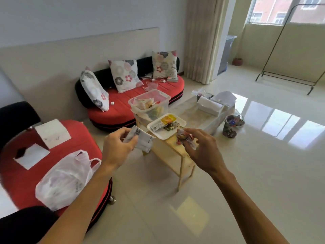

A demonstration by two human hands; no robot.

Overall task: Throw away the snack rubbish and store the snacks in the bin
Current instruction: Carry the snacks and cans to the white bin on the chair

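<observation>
Glossy tiled floor (246, 173), pale wooden table (174, 148), clear plastic bin (149, 103).

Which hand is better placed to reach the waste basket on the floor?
Right: the right hand, pinching a red wrapper, is nearer the waste basket; the left hand grips a white packet nearer the clear bin.

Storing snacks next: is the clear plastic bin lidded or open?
Open: the clear plastic storage bin has no lid on; snack packets lie inside.

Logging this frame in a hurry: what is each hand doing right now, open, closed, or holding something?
Left hand: grips a white packet with a barcode.
Right hand: pinches a red and white wrapper.
</observation>
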